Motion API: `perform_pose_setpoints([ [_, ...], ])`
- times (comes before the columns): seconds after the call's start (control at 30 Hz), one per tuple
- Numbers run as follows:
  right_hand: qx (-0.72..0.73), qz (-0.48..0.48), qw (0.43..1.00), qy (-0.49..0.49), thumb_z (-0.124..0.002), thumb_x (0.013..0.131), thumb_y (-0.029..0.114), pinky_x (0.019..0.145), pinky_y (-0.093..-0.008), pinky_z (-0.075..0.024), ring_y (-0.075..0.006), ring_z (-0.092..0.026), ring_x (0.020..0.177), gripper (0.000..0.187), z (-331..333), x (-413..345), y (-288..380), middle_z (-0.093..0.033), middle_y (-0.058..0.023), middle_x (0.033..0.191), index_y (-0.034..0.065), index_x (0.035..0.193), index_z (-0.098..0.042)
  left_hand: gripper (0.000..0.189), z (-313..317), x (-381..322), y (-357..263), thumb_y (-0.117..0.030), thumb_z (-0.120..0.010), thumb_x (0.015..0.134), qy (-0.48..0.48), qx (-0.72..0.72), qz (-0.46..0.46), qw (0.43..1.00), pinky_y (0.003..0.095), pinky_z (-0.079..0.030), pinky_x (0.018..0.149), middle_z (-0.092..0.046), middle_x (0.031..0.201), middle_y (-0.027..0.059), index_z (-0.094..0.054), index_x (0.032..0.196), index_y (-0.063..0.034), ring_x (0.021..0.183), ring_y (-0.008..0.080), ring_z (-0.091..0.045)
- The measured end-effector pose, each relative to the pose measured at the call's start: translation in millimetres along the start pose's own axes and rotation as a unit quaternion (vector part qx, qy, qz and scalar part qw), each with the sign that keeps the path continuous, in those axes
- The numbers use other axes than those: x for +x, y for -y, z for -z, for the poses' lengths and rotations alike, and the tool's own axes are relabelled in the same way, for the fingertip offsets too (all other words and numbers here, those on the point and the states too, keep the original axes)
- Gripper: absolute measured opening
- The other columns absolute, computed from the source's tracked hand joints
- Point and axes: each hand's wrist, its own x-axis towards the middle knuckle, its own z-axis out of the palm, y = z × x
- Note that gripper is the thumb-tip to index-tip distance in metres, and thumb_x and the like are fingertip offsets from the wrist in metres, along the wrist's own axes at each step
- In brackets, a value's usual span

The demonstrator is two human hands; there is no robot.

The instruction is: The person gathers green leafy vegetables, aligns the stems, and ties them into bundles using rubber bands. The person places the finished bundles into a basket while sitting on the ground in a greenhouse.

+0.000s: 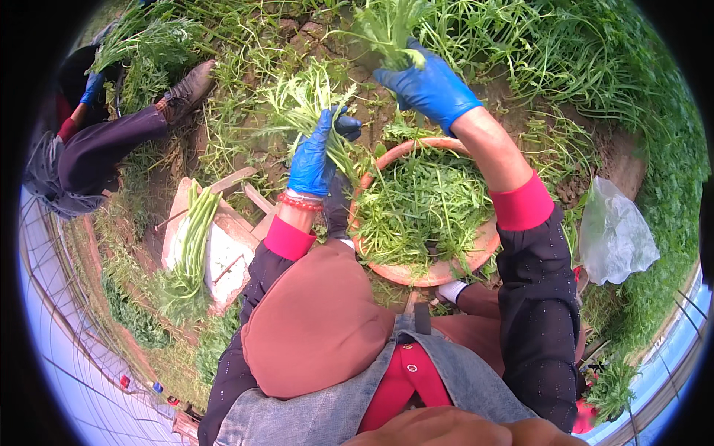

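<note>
Gloved in blue, my left hand (313, 159) grips a bunch of pale-stemmed leafy greens (312, 92), its stem ends pointing down to the right. Higher up, my right hand (432, 83), also in a blue glove, holds another leafy bunch (393, 28); its leaves are partly cut off by the top of the view. Below and between my hands sits a round orange-brown basin (385, 273) heaped with loose green leaves and stems (427, 206). My right forearm covers part of the basin's right rim.
Left of my knee, a bundle of long-stemmed greens (195, 234) lies on a board with a white surface (228, 265). A translucent plastic bag (616, 231) is at the right. Dense plants (558, 56) grow at upper right. Another person's leg (111, 148) and blue-gloved hand (93, 87) are at far left.
</note>
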Motion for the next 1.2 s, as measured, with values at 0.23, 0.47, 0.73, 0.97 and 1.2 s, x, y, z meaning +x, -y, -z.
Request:
perform_pose_setpoints([
  [0.23,-0.38,-0.025,0.921,0.081,-0.053,0.081,0.009,0.054,-0.0412,-0.0529,-0.029,-0.068,0.066,0.076,-122,-33,-7,-0.066,-0.0167,0.079,-0.0053,0.145,-0.013,0.053,5,-5,6,-0.032,-0.049,0.097,0.059,-0.139,0.08,0.985,0.0434,-0.038,0.105,-0.052,0.13,0.0192,-0.038,0.136,0.0025,0.119,0.0296,-0.051],
  [0.47,0.115,0.106,0.963,0.219,-0.059,0.091,0.035,0.088,-0.0308,-0.0477,-0.0213,-0.064,0.099,0.046,-13,-86,-63,-0.065,-0.0143,0.113,0.0055,0.126,-0.055,0.03,25,-6,-50,-0.024,-0.05,0.098,0.028,-0.257,-0.112,0.959,0.0262,-0.037,0.061,-0.031,0.067,-0.0011,-0.038,0.076,-0.0091,0.06,0.0104,-0.035],
  [0.73,0.139,-0.28,0.864,-0.394,-0.064,0.089,0.022,0.049,-0.0251,-0.048,-0.013,-0.062,0.059,0.027,160,-57,-265,-0.066,-0.0069,0.082,-0.002,0.102,-0.058,0.024,10,-8,-37,-0.027,-0.055,0.096,-0.087,-0.093,-0.122,0.984,0.0284,-0.035,0.064,-0.041,0.071,-0.0002,-0.046,0.082,-0.0099,0.065,0.013,-0.038],
  [0.97,0.284,-0.199,0.815,-0.464,-0.072,0.082,0.012,0.05,-0.0237,-0.0482,-0.0143,-0.061,0.059,0.031,183,-14,-352,-0.066,-0.0068,0.086,0.001,0.109,-0.061,0.018,20,-7,-23,-0.022,-0.054,0.096,-0.165,-0.05,-0.07,0.983,0.03,-0.039,0.068,-0.046,0.074,0.0018,-0.05,0.088,-0.0066,0.069,0.014,-0.042],
  [1.2,0.291,-0.089,0.737,-0.604,-0.063,0.086,0.006,0.049,-0.0258,-0.0449,-0.0127,-0.056,0.054,0.008,211,-19,-348,-0.066,-0.0055,0.073,0.002,0.093,-0.065,0.015,31,-7,-17,-0.021,-0.054,0.096,-0.115,-0.077,-0.052,0.989,0.0301,-0.04,0.068,-0.047,0.074,0.0021,-0.051,0.09,-0.0068,0.068,0.0138,-0.044],
])
